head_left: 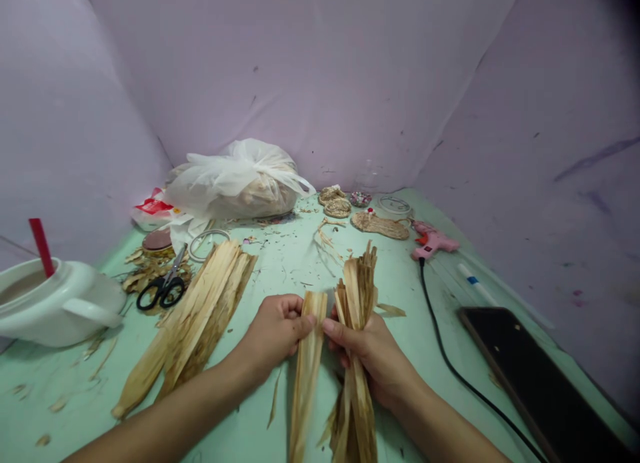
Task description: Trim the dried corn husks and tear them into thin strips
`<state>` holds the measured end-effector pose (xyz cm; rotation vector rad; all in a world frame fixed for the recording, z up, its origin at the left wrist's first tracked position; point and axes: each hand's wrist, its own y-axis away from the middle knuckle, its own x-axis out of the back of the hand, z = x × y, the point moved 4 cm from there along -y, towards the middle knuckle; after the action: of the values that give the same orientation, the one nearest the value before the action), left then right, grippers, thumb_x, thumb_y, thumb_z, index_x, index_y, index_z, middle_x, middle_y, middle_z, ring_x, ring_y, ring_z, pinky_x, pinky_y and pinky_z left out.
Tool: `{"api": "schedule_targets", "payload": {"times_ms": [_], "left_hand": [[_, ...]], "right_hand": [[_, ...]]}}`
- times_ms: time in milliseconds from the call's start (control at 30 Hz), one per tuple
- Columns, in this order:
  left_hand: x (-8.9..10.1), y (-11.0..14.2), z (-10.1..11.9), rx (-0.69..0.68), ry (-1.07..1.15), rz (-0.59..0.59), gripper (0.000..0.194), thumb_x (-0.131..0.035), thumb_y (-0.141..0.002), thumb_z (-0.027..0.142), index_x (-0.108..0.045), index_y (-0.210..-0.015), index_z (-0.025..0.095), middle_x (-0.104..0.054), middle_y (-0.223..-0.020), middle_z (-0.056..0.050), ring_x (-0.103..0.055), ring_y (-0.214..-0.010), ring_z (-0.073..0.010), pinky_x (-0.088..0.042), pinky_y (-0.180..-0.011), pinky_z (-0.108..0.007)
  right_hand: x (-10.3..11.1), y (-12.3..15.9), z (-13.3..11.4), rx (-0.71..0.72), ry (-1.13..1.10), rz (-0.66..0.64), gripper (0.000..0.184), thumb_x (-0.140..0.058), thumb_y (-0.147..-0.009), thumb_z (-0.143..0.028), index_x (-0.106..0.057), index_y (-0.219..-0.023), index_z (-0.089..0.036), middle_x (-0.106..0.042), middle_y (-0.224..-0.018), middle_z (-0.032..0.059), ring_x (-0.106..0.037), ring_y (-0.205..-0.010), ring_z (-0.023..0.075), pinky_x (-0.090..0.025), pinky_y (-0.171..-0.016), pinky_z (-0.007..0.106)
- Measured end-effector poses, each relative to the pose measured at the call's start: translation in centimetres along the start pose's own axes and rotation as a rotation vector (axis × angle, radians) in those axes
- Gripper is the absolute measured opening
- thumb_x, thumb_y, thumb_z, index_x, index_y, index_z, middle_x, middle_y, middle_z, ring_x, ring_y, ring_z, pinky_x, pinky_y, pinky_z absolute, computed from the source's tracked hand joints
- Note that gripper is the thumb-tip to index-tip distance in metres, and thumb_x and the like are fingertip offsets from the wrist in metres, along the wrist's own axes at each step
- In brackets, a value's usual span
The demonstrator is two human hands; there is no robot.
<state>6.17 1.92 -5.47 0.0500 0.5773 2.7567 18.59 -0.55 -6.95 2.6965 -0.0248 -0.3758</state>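
Head camera, pointed forward and down over a pale green tabletop (280,256). Pinching a flat dried strip (306,389) near its upper end with the left hand (273,326), with thumb laid on the front and fingers curled in behind. Gripping a loose bundle of dried strips (356,406) about its middle with the right hand (379,356), with fingers closed round and partly hidden by it. Pointing the right thumb (345,335) leftward, with its tip at the edge of the flat strip; too close to tell touching from just beside. Holding both pieces side by side at the lower middle of the view, with lower ends running to the bottom edge. Seen left of the left hand: a spread of wide dried strips (200,316), with black-handled scissors (163,291) just beside it, over brown scraps (137,279). Near the left edge: a white pot (95,299) with a red stick (41,247) leaning in it. Farther back: a knotted white plastic bag (240,183), with a red and white packet (155,206) beside it. Right of the bag: round coiled pieces (336,208) and a sole-shaped piece (383,225). Nearest the right wall: a pink glue gun (435,241) with a black cable (445,361), a white marker (477,284) and a dark phone (540,383).
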Motion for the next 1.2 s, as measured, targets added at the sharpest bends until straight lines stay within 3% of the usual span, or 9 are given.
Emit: {"api": "schedule_targets", "payload": {"times_ms": [133,300,467,567,667,833,900,1033,1200], "left_hand": [[-0.1,0.1,0.2,-0.017,-0.030,0.002,0.025,-0.064,-0.055,0.035,-0.052,-0.060,0.014,-0.040,-0.042,0.007,-0.028,-0.036,-0.0041,-0.019,-0.038,-0.020],[0.0,0.2,0.5,-0.014,0.052,0.018,0.023,-0.064,-0.058,0.034,-0.055,-0.062,0.013,-0.042,-0.042,0.007,-0.027,-0.036,-0.0033,-0.016,-0.038,-0.019],[-0.3,0.3,0.3,-0.033,0.023,-0.093,0.024,-0.068,-0.054,0.033,-0.057,-0.059,0.012,-0.045,-0.043,0.005,-0.029,-0.037,-0.0035,-0.018,-0.038,-0.019],[-0.4,0.3,0.2,-0.033,0.042,-0.091,0.022,-0.069,-0.051,0.029,-0.056,-0.054,0.012,-0.047,-0.043,0.005,-0.030,-0.038,-0.0034,-0.022,-0.039,-0.019],[-0.7,0.2,-0.2,-0.007,0.104,-0.119,0.019,-0.067,-0.054,0.029,-0.059,-0.057,0.012,-0.053,-0.046,0.001,-0.042,-0.041,-0.0075,-0.032,-0.044,-0.020],[-1.5,0.4,-0.4,-0.012,0.224,-0.313,0.021,-0.066,-0.060,0.032,-0.063,-0.065,0.012,-0.060,-0.056,-0.004,-0.058,-0.061,-0.0179,-0.043,-0.060,-0.027],[-1.5,0.4,-0.5,-0.007,0.228,-0.341,0.024,-0.068,-0.060,0.034,-0.062,-0.065,0.011,-0.059,-0.056,-0.003,-0.055,-0.057,-0.0140,-0.039,-0.055,-0.023],[-0.8,0.3,-0.3,-0.002,0.214,-0.352,0.032,-0.072,-0.057,0.038,-0.059,-0.067,0.010,-0.054,-0.055,-0.001,-0.038,-0.045,-0.0048,-0.018,-0.041,-0.018],[1.1,-0.1,1.0,-0.020,0.265,-0.305,0.034,-0.075,-0.052,0.035,-0.051,-0.058,0.012,-0.046,-0.050,0.004,-0.026,-0.038,-0.0012,-0.011,-0.037,-0.018]], "right_hand": [[-0.3,0.1,-0.2,0.025,0.048,-0.065,0.030,-0.075,-0.054,-0.032,-0.056,-0.068,-0.014,-0.044,-0.049,-0.0062,-0.031,-0.040,0.0038,-0.023,-0.036,0.018],[0.0,0.1,-0.3,-0.005,-0.004,-0.007,0.024,-0.072,-0.053,-0.023,-0.055,-0.067,-0.015,-0.047,-0.050,-0.0055,-0.037,-0.041,0.0060,-0.028,-0.038,0.019],[-0.2,-0.1,-0.2,0.018,0.018,-0.013,0.022,-0.071,-0.054,-0.021,-0.055,-0.068,-0.014,-0.047,-0.052,-0.0053,-0.037,-0.042,0.0058,-0.029,-0.038,0.019],[-0.2,-0.1,0.0,0.018,0.076,-0.012,0.020,-0.070,-0.055,-0.022,-0.054,-0.066,-0.015,-0.045,-0.049,-0.0066,-0.036,-0.040,0.0057,-0.029,-0.037,0.019],[-0.3,0.0,0.0,0.025,0.116,-0.017,0.018,-0.067,-0.057,-0.022,-0.052,-0.063,-0.015,-0.044,-0.048,-0.0067,-0.036,-0.040,0.0060,-0.029,-0.038,0.020],[-0.4,0.2,-0.3,0.040,0.133,-0.028,0.010,-0.060,-0.054,-0.015,-0.051,-0.057,-0.016,-0.043,-0.046,-0.0064,-0.035,-0.040,0.0058,-0.028,-0.038,0.020],[-0.6,0.3,-0.4,0.032,0.089,-0.067,0.006,-0.057,-0.053,-0.014,-0.052,-0.056,-0.015,-0.044,-0.045,-0.0058,-0.036,-0.040,0.0062,-0.029,-0.039,0.020],[-0.7,0.4,-0.1,-0.060,-0.079,-0.148,0.010,-0.058,-0.051,-0.015,-0.057,-0.061,-0.014,-0.051,-0.050,-0.0026,-0.046,-0.047,0.0095,-0.037,-0.045,0.022],[1.3,-0.4,-1.1,-0.120,-0.357,-0.001,0.013,-0.057,-0.049,-0.009,-0.052,-0.059,-0.016,-0.049,-0.051,-0.0037,-0.047,-0.046,0.0085,-0.045,-0.049,0.022]]}}
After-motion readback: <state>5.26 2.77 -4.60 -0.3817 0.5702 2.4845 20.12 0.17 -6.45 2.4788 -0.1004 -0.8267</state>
